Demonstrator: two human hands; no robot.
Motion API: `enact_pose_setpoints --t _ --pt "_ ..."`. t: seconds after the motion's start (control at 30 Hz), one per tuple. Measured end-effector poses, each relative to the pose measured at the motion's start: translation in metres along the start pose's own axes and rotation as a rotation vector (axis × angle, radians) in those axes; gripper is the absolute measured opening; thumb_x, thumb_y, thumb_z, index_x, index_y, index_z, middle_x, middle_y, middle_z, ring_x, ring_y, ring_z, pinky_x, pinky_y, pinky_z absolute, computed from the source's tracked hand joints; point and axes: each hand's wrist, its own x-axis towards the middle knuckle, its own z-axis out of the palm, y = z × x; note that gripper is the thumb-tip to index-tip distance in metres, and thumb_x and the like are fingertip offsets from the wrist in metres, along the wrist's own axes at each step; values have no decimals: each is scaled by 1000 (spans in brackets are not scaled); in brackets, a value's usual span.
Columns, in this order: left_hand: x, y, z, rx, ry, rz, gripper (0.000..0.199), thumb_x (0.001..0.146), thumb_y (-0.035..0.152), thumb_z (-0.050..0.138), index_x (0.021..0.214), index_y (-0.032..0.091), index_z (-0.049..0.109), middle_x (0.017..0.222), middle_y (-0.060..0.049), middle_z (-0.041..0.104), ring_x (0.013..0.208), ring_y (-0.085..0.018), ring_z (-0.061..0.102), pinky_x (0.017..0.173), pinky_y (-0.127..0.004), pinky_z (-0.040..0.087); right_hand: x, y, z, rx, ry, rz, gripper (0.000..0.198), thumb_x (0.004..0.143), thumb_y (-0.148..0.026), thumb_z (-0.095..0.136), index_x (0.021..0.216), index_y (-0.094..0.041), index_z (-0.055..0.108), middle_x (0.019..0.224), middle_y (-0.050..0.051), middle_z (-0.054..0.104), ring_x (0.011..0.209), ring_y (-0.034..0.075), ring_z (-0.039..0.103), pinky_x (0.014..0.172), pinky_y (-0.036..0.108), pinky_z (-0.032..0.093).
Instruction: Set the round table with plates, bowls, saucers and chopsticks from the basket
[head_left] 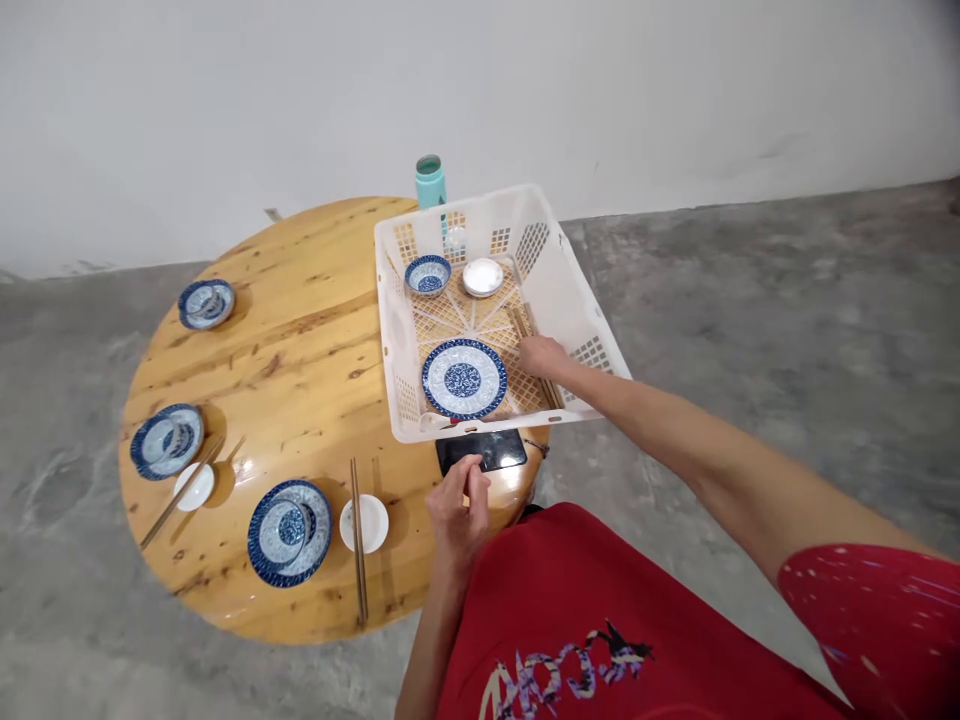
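Observation:
Inside the white plastic basket point(577, 290), my right hand point(544, 357) is closed around wooden chopsticks point(553, 393), which show on both sides of it. A blue-patterned plate point(464, 378) lies on the basket floor to its left. Farther back in the basket are a blue-patterned bowl point(428, 275) and small white dishes point(482, 277), apparently stacked. My left hand point(455, 505) hovers at the table's near edge, fingers loosely curled and apart, with nothing visible in it. Just beyond its fingertips lies a black phone point(491, 451), partly under the basket's overhanging rim.
Place settings stand on the round wooden table point(300, 270): a near plate with a bowl point(290, 533), a left one point(166, 441) and a far one point(206, 304). Chopsticks point(358, 540) rest across a white saucer point(375, 523). A turquoise bottle point(430, 183) stands behind the basket.

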Motion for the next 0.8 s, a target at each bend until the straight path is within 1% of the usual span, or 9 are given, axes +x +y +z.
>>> enact_pose_setpoints --t 0.13,0.2,0.3,0.43,0.63,0.8 --pt "1 -7 -1 -12 7 -27 25 104 25 44 108 18 68 74 -2 70 52 -10 63 61 -23 58 -1 5 2 -44 -19 56 37 93 -11 56 125 0 69 126 29 67 121 34 64 98 38 50" --pt "1 -9 -1 -20 5 -38 25 104 25 45 109 19 68 74 -2 70 53 -11 63 61 -24 58 -1 6 2 -54 -21 70 37 92 -11 56 126 1 68 126 30 67 121 35 64 98 38 50" --pt "2 -10 -1 -19 2 -52 24 104 26 45 109 21 68 73 -1 70 53 -11 63 62 -25 58 -1 5 1 -55 -21 86 41 92 -15 60 129 2 66 127 31 66 123 34 63 99 38 50" --pt "2 -11 -1 -10 -20 -77 26 104 27 45 108 19 69 74 -1 71 53 -10 64 60 -23 56 1 1 0 -44 -23 111 46 90 -19 64 133 0 64 128 30 66 123 33 63 100 37 49" --pt "-1 -12 0 18 -23 -153 27 102 31 46 107 17 69 75 -2 72 55 -10 65 61 -22 55 5 -2 1 -19 -14 137 46 92 -24 65 132 -2 65 128 29 66 121 34 63 98 39 50" --pt "-1 -13 0 14 -15 -144 27 102 30 47 107 17 69 76 -2 73 56 -10 66 61 -22 55 7 -6 6 1 15 137 49 91 -26 66 132 1 64 126 29 66 121 33 64 97 35 50"
